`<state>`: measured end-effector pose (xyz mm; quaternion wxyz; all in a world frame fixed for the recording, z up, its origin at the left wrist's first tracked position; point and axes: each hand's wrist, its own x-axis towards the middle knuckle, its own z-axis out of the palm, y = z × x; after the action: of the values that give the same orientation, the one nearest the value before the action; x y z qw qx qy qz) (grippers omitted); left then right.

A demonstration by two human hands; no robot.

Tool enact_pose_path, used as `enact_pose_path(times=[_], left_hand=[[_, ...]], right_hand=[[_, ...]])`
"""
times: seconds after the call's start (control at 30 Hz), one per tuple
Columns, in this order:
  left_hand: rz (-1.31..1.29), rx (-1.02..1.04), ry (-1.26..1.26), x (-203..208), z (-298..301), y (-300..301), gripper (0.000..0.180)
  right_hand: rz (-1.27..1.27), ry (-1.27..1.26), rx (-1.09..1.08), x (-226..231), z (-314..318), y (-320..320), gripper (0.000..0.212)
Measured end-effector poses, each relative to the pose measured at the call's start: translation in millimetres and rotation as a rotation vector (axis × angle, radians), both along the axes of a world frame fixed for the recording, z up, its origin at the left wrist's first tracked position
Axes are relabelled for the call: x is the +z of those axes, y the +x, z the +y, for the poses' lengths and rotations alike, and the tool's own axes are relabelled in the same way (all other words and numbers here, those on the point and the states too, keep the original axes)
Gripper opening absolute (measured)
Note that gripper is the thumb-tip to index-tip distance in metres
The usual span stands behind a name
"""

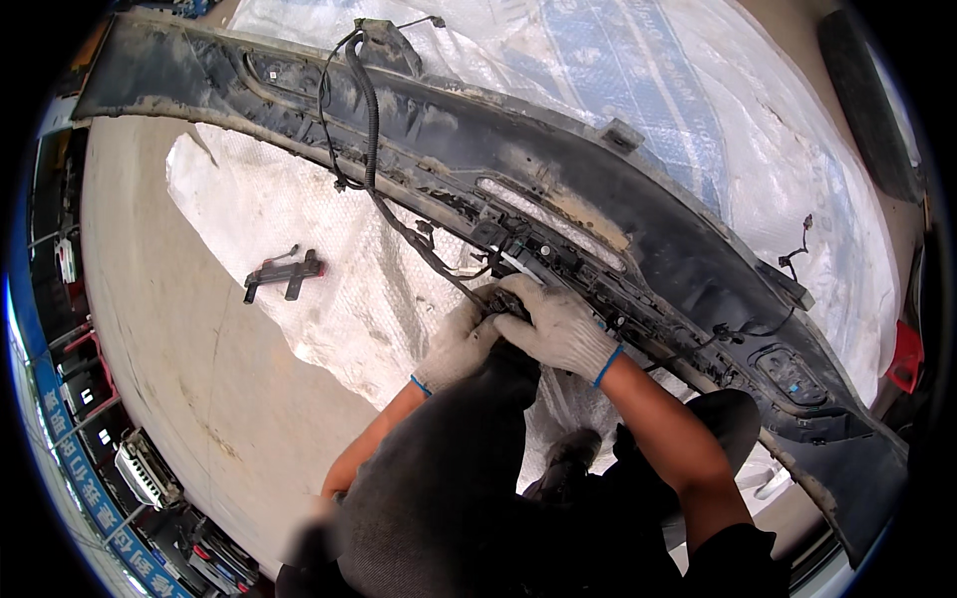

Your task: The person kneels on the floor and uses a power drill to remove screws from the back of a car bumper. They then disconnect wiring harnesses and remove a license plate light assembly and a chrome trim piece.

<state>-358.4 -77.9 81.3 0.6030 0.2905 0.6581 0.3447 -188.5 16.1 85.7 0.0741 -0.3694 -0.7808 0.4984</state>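
Observation:
A long, dirty black car bumper [618, 189] lies inside-up across a white plastic sheet [289, 214] on a concrete floor. A black corrugated wiring harness [371, 120] runs along its inner side. My left hand [457, 344] and my right hand [558, 324], both in grey work gloves with blue cuffs, meet at the bumper's near edge. Their fingers are closed around a small black connector [508, 302] on the harness. My knee hides the area just below the hands.
A small loose black bracket [284, 271] lies on the sheet to the left. Bare concrete floor [169, 329] stretches to the left. A red object [905, 357] sits at the far right edge, and a dark strip [867, 100] lies at the upper right.

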Motion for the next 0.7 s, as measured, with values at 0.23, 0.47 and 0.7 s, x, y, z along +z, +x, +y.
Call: enact_pose_path(times=[0.23, 0.47, 0.7], left_hand=[[-0.003, 0.261, -0.237, -6.4, 3.1, 5.2, 0.041], [0.272, 0.066, -0.314, -8.6, 3.9, 2.1, 0.055], [-0.03, 0.256, -0.394, 5.4, 14.0, 8.5, 0.05]], right_hand=[[-0.205, 0.254, -0.042, -0.8, -20.7, -11.4, 0.035], [-0.257, 0.187, -0.02, -5.9, -27.2, -17.1, 0.035], [-0.236, 0.182, 0.097, -7.7, -1.4, -13.0, 0.028]])
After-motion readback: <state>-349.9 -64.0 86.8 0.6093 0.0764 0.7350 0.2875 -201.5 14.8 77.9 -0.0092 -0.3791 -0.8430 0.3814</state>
